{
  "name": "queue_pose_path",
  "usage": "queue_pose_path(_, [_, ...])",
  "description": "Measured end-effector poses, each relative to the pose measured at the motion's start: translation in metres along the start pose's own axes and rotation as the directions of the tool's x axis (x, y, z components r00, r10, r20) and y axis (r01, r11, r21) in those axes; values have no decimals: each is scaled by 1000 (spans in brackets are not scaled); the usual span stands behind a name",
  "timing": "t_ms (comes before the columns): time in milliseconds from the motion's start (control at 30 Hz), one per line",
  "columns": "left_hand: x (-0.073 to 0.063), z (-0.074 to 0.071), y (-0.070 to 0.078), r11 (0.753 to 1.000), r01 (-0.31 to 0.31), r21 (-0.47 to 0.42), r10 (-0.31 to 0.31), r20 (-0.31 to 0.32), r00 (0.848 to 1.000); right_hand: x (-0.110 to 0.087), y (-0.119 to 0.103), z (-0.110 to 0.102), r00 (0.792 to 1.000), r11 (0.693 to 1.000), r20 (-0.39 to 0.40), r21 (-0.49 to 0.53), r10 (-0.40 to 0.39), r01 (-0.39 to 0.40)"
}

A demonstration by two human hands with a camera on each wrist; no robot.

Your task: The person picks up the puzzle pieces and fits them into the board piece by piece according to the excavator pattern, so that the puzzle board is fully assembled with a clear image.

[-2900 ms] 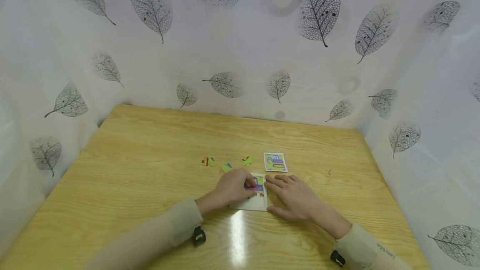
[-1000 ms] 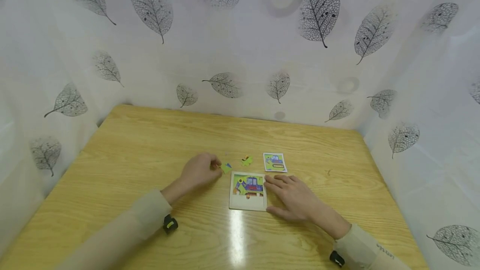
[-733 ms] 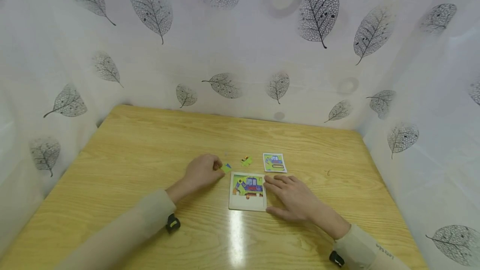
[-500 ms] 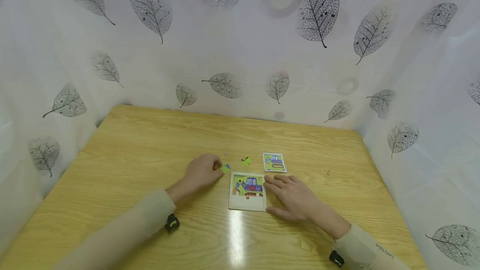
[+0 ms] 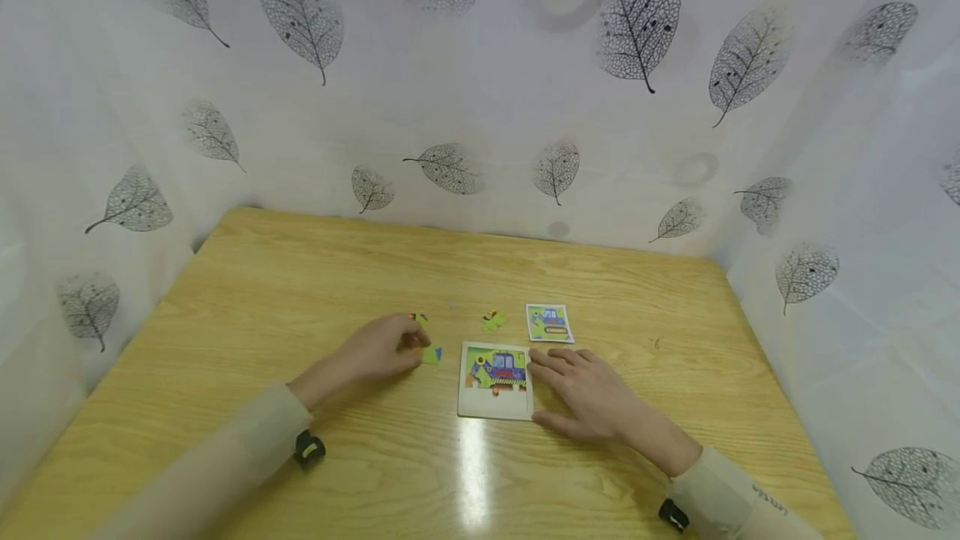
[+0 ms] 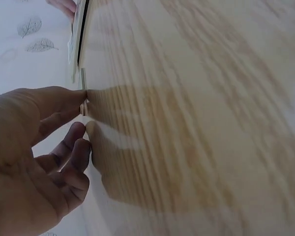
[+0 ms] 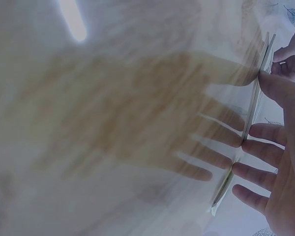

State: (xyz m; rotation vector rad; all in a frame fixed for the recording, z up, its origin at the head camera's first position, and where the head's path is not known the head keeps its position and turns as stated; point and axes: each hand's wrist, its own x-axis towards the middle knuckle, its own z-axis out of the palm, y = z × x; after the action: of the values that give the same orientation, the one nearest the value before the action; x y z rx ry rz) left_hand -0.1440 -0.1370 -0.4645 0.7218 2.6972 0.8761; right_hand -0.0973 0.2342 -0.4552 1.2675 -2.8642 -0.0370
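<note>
In the head view my left hand (image 5: pixel 378 348) pinches a green-and-blue jigsaw piece (image 5: pixel 432 353) at the table's surface, left of the puzzle board. The left wrist view shows the thumb and index finger at the thin piece (image 6: pixel 83 78), with the other fingers curled. The square puzzle board (image 5: pixel 483 407) has a light frame; a vehicle picture fills its upper part, and bare base shows along the lower part. My right hand (image 5: pixel 588 394) lies along the board's right edge with its fingers extended, fingertips touching the edge in the right wrist view.
A green jigsaw piece (image 5: pixel 492 321) lies behind the board. Another piece (image 5: pixel 418 320), orange and green, is partly covered by my left hand. A small picture card (image 5: pixel 550 324) of the vehicle lies behind the right hand. Leaf-printed curtain (image 5: pixel 465 107) surrounds the wooden table (image 5: pixel 300 273).
My left hand left the board, reached the green-and-blue piece, then drew it left and toward me. The right hand and the board have stayed in place.
</note>
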Motion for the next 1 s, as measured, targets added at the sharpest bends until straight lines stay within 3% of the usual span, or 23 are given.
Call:
queue_pose_path(100, [-4,-2,-4,999,-33,16,33,3,999,0,0,0,1000,1000,1,-2,-4,4])
queue_pose_path(167, [-7,-2,-4,1000,-19,18,19,-6,1000,1,0,-1,1000,1000,9,-1,-4,4])
queue_pose_path(367, [-21,2,3,990,135,-36,-137,-66,988,1,-1,1,1000,1000,24,4,1,-1])
queue_pose_path(533, [-28,6,6,983,172,-64,-177,-87,980,1,0,1,1000,1000,9,-4,-1,1])
queue_pose_path(833, [-23,13,14,980,193,-52,-198,-117,973,0,0,1,1000,1000,11,7,0,0])
queue_pose_path(1000, [-16,18,20,983,184,3,-183,-125,975,0,0,1,1000,1000,10,6,4,-4])
